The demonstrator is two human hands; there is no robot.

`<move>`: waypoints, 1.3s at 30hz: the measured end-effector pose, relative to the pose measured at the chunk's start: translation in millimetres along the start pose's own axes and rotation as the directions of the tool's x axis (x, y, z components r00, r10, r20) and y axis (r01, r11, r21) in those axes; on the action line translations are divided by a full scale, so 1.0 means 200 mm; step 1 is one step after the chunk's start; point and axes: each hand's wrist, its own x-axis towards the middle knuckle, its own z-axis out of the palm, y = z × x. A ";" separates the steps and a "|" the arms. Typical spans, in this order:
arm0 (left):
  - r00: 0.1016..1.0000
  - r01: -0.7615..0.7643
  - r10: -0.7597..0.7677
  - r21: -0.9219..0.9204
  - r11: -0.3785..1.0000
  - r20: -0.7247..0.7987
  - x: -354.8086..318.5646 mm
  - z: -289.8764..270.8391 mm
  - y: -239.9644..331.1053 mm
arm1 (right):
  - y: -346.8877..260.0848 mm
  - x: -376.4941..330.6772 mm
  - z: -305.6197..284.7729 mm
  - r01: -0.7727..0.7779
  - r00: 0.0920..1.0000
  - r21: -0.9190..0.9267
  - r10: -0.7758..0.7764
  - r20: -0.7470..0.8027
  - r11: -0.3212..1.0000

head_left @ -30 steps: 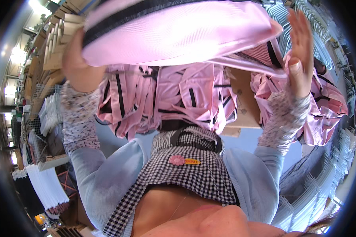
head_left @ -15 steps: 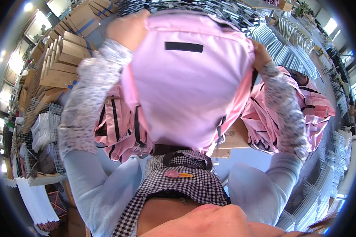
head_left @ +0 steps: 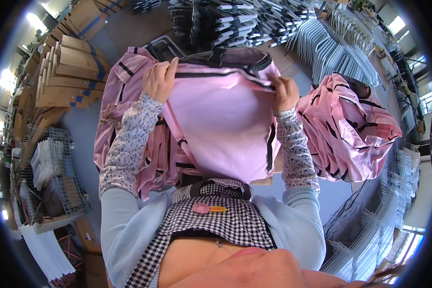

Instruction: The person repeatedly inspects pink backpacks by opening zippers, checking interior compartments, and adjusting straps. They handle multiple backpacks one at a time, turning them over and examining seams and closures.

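Observation:
A large pink fabric bag (head_left: 221,115) with black zips hangs spread out in front of my apron. At its upper left edge, the fingers of my left hand (head_left: 159,80) are closed on the cloth beside a black zip. My right hand (head_left: 285,94) pinches the upper right edge next to the zip's end. Black mesh (head_left: 242,57) shows along the bag's top. More pink fabric (head_left: 122,79) with black trim lies behind my left forearm, partly hidden by it. To the right of my right forearm sits a heap of pink bags (head_left: 348,129).
Flattened cardboard boxes (head_left: 74,72) stand stacked at the left, above a wire cage (head_left: 48,168) holding white items. Bundles of black and white metal tubes (head_left: 240,24) and bent white tubes (head_left: 331,48) lie at the far side. More white tubes (head_left: 384,235) stand at lower right.
The bag has come down and nearer, and its top edge with zip and mesh now faces up. Both hands have lowered, and my right hand has moved inward.

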 end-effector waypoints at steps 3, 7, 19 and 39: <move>0.912 -0.261 0.248 -0.002 0.965 0.327 -0.25 -0.13 0.08 | 0.03 -0.17 -0.03 0.023 0.992 -0.015 -0.020 0.127 1.000; 0.898 -0.025 0.172 -0.344 0.939 0.405 -0.70 -0.23 0.49 | 0.05 -0.40 -0.05 -0.032 0.937 0.059 0.010 0.350 0.998; 0.775 0.350 0.043 -0.485 0.802 0.630 -0.70 -0.23 0.60 | -0.28 -0.79 -0.23 -0.308 0.859 0.132 0.216 0.464 0.942; -0.102 0.995 0.096 0.103 -0.001 0.990 -1.54 -0.38 1.16 | -0.78 -1.42 -0.21 -0.217 0.486 0.246 -0.114 0.866 0.945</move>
